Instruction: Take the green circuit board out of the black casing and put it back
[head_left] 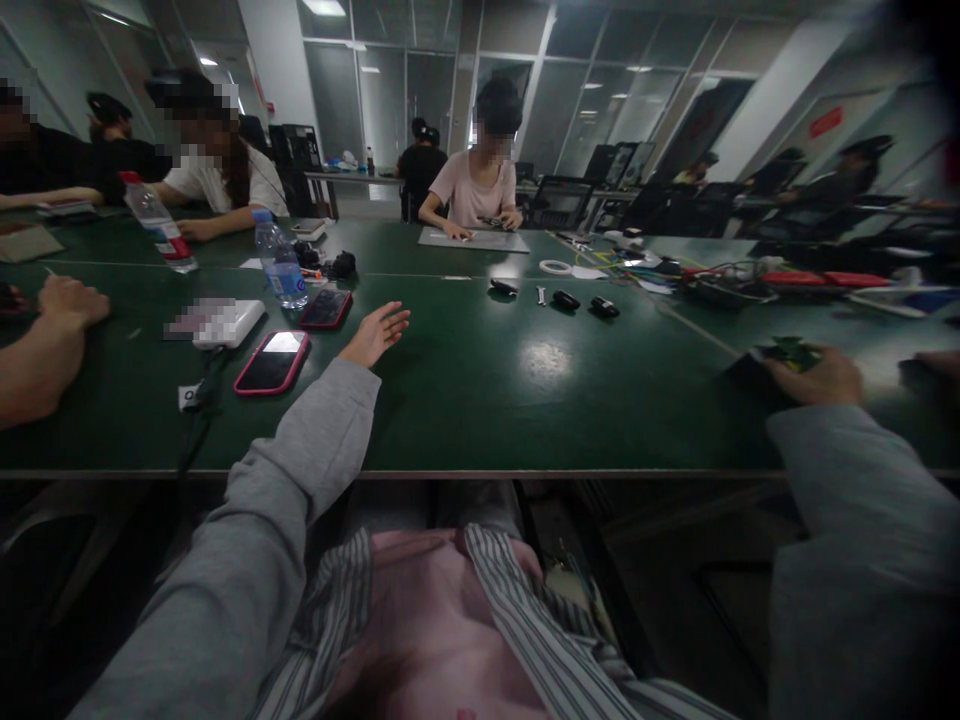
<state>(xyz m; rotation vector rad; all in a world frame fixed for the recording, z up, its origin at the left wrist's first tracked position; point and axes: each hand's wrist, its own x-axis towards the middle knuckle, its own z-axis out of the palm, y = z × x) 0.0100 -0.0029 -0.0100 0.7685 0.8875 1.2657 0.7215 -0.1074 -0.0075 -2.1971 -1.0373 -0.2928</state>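
Out to the right of the worktop (480, 420), the wearer's right hand (829, 378) is at a small green piece (791, 352), thumb along its near side, the other fingers mostly lost to view. Just beside it, on its left, sits a dark box (750, 372); blur hides whether the green piece lies in it or against it, and I cannot tell whether the hand grips anything.

Over on the other side, the left hand (377, 333) is open and bare, fingers spread loosely toward the middle, holding nothing! Nearest to it is a dark phone with a red edge (326, 308), and nearer the wearer lies a pink-cased phone (271, 365), its screen catching the light. A white device (241, 322) with a dark cable (204, 395) sits to their left, and behind them stands a blue-capped bottle (281, 262).

Up the middle, three small black items (565, 300) lie in a loose row, a little pale piece (541, 296) between two of them. Beyond, a white ring (556, 268) rests near a tangle of wires (637, 258). Across the way, a co-worker in a pale pink top (480, 190) has one hand on a pale board (491, 241).
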